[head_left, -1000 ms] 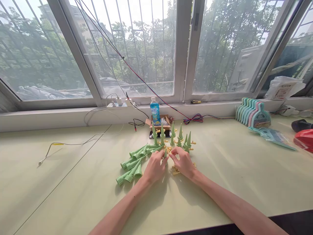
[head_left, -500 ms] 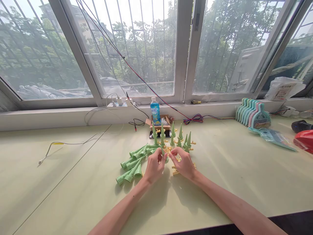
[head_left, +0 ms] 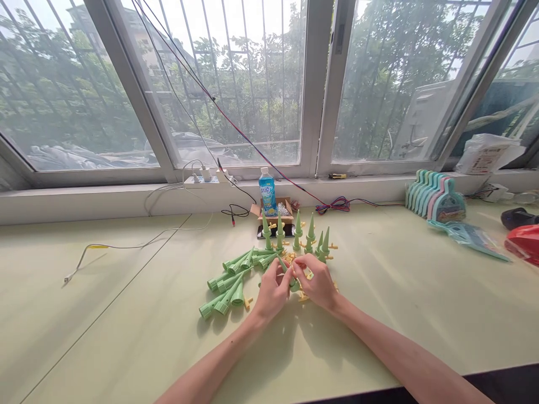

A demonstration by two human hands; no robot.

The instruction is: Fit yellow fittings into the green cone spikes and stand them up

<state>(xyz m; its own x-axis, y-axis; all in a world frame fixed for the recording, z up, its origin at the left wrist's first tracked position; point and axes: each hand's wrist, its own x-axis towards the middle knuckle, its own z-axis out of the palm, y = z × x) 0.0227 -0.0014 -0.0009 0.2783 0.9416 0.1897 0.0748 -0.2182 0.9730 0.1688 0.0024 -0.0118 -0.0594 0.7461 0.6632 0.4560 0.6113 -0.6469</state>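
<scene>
- The cone (head_left: 282,264) leans between my hands over the tabletop (head_left: 168,353).
- My left hand (head_left: 273,290) pinches it; my right hand (head_left: 315,280) curls close beside it, its grip hidden.
- I seem to be fitting a yellow tap; pressing calls for a steady cone.
- Half a second ago it stood straighter.

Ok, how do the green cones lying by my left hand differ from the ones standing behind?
Pose: the lying cones rest on their sides, while the standing cones point tip up.
Wide ends: the lying cones show theirs, several facing the near side; the standing cones have theirs downward.
Fittings: yellow pieces jut from several standing cones; the lying cones show none plainly fitted.
Both groups are green and tapered.
</scene>
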